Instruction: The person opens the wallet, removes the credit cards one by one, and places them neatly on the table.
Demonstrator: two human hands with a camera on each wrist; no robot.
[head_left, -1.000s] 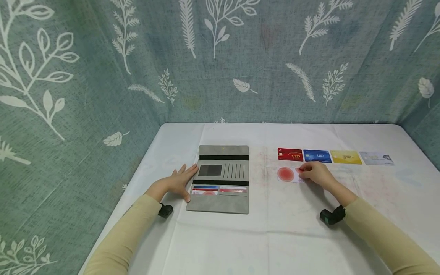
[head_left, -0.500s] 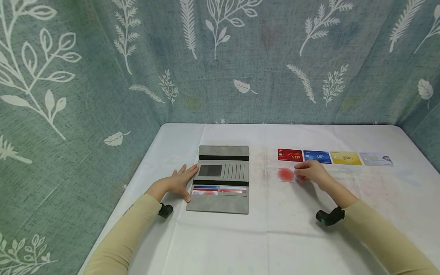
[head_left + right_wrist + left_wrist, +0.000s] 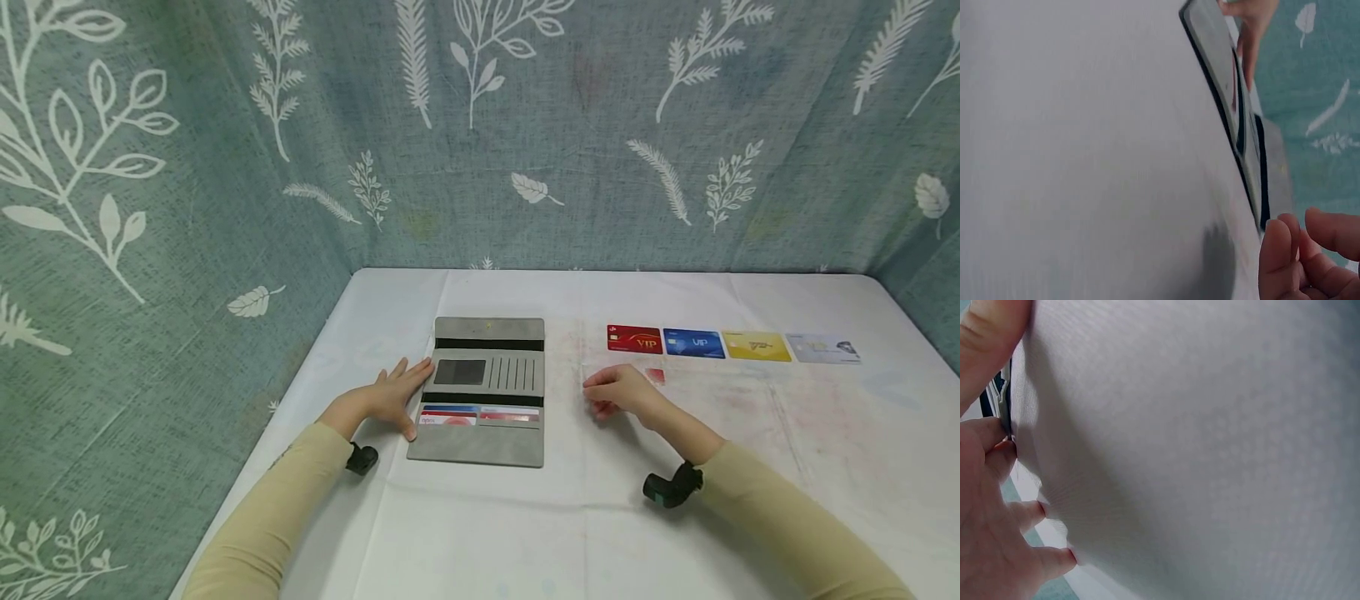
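Observation:
A grey wallet (image 3: 474, 451) lies unfolded on the white table, with several cards (image 3: 447, 420) in its lower slots. My left hand (image 3: 382, 402) rests against the wallet's left edge, fingers spread; the left wrist view has its fingertips (image 3: 1060, 559) on the cloth. Right of the wallet, my right hand (image 3: 622, 392) hovers low over a white card with red circles (image 3: 655, 376), hiding most of it; only the red right end shows. Its fingertips reach past the card's left side. In the right wrist view, the thumb and fingers (image 3: 1275, 250) stand apart, nothing visible between them.
Behind the right hand lies a row of cards: a red VIP card (image 3: 634, 339), a blue VIP card (image 3: 694, 343), a yellow card (image 3: 756, 346) and a silver card (image 3: 823, 348). A leaf-patterned curtain (image 3: 480, 208) borders the table's back and sides.
My right hand has moved left from the right end of the red-circled card to its left end, now covering the large circle. The left hand and wallet have stayed put.

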